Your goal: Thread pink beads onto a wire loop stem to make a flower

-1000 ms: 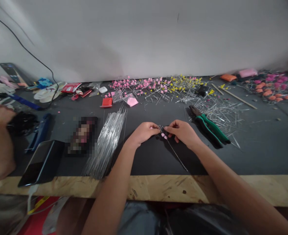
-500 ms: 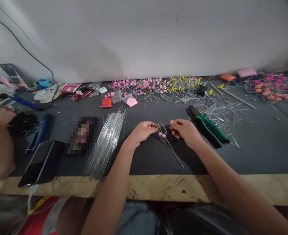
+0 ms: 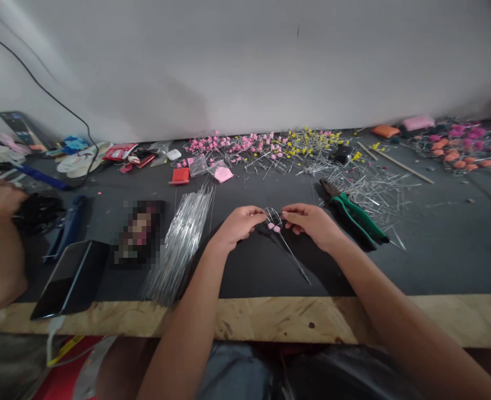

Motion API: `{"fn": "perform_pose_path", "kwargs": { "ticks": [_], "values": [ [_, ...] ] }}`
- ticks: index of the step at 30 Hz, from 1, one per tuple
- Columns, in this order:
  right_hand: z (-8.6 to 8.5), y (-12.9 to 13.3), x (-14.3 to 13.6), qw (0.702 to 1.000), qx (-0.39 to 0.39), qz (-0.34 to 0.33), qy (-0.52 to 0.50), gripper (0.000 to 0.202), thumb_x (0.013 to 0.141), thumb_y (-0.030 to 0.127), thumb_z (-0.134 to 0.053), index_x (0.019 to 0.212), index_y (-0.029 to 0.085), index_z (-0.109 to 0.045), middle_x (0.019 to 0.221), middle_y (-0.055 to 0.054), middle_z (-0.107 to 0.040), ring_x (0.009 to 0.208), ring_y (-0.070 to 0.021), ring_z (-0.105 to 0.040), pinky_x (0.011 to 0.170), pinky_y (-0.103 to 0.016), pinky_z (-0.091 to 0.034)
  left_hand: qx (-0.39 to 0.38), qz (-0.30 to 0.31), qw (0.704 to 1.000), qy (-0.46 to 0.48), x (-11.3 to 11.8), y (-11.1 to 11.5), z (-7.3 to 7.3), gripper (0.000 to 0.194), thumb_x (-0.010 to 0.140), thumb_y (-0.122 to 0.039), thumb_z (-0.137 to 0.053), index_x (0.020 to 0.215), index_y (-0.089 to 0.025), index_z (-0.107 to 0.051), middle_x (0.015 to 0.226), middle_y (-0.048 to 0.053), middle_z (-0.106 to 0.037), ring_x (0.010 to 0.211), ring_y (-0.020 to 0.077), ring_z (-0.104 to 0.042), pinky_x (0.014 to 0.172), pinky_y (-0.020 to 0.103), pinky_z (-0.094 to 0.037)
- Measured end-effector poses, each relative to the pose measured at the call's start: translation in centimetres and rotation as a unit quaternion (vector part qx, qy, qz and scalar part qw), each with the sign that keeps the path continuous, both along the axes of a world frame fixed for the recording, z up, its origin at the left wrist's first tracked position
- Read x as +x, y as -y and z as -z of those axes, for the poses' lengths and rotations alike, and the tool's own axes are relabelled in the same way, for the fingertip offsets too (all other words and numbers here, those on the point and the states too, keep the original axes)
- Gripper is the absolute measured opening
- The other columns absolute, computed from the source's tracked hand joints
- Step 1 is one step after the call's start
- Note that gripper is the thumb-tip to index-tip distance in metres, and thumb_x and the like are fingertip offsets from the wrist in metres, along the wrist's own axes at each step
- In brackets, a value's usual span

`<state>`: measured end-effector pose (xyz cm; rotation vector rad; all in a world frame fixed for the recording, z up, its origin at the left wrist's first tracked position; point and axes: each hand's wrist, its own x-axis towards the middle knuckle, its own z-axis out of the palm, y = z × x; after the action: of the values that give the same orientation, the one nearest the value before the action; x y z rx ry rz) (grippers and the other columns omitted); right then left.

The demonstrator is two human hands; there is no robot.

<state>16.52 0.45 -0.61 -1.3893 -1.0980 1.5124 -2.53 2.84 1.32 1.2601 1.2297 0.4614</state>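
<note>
Dim, even light; soft shadows at six o'clock under hands. Bowed, smeared at three and nine o'clock edges. Sharpest at centre; no glare.

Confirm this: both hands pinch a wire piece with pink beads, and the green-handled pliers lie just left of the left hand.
Not quite. The head view shows the green-handled pliers right of the right hand, not left of the left hand. Both hands do pinch the wire piece.

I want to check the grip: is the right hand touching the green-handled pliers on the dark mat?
Apart. The head view shows the right hand at the thin wire piece with pink beads, with a strip of dark mat before the green-handled pliers.
</note>
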Motion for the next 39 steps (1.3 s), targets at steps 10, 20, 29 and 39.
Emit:
{"fn": "perform_pose_path", "kwargs": {
  "ticks": [10, 20, 29, 39],
  "values": [
    [0.03, 0.16, -0.48, 1.000, 0.016, -0.007, -0.006, 0.022, 0.069, 0.030, -0.065, 0.085, 0.015, -0.063, 0.057, 0.002, -0.059, 0.044, -0.0046, -0.046, 0.043, -0.018, -0.035, 0.004, -0.016, 0.998, 0.059, 0.37, 0.07, 0.39, 0.022, 0.076, -0.038, -0.057, 0.085, -0.019, -0.057, 0.055, -0.006, -0.032, 0.044, 0.0044, -0.027, 0.040, 0.020, -0.016],
    [0.80, -0.18, -0.28, 0.996, 0.013, 0.025, -0.082, 0.023, 0.072, 0.028, -0.063, 0.091, 0.018, -0.059, 0.083, -0.005, -0.065, 0.069, -0.0124, -0.062, 0.049, -0.021, -0.045, 0.001, -0.048, 0.992, 0.120, 0.61, 0.00, 0.27, 0.016, 0.077, -0.033, -0.058, 0.077, -0.018, -0.052, 0.054, -0.008, -0.026, 0.039, 0.0029, -0.024, 0.036, 0.019, -0.016],
    [0.81, -0.17, -0.13, 0.997, 0.021, 0.044, -0.058, 0.021, 0.070, 0.033, -0.066, 0.082, 0.016, -0.063, 0.057, 0.003, -0.053, 0.046, -0.0048, -0.047, 0.044, -0.019, -0.038, -0.001, -0.051, 0.990, 0.131, 0.46, -0.05, 0.34, 0.015, 0.076, -0.032, -0.058, 0.077, -0.018, -0.052, 0.056, -0.007, -0.028, 0.040, 0.0026, -0.026, 0.035, 0.018, -0.017],
    [0.85, -0.21, -0.09, 0.996, 0.015, 0.041, -0.071, 0.022, 0.069, 0.029, -0.066, 0.086, 0.016, -0.064, 0.078, -0.004, -0.064, 0.061, -0.0091, -0.058, 0.048, -0.019, -0.043, -0.007, -0.048, 0.989, 0.142, 0.44, -0.04, 0.28, 0.014, 0.077, -0.030, -0.058, 0.078, -0.018, -0.053, 0.055, -0.008, -0.027, 0.040, 0.0025, -0.024, 0.035, 0.019, -0.016]
  ]
}}
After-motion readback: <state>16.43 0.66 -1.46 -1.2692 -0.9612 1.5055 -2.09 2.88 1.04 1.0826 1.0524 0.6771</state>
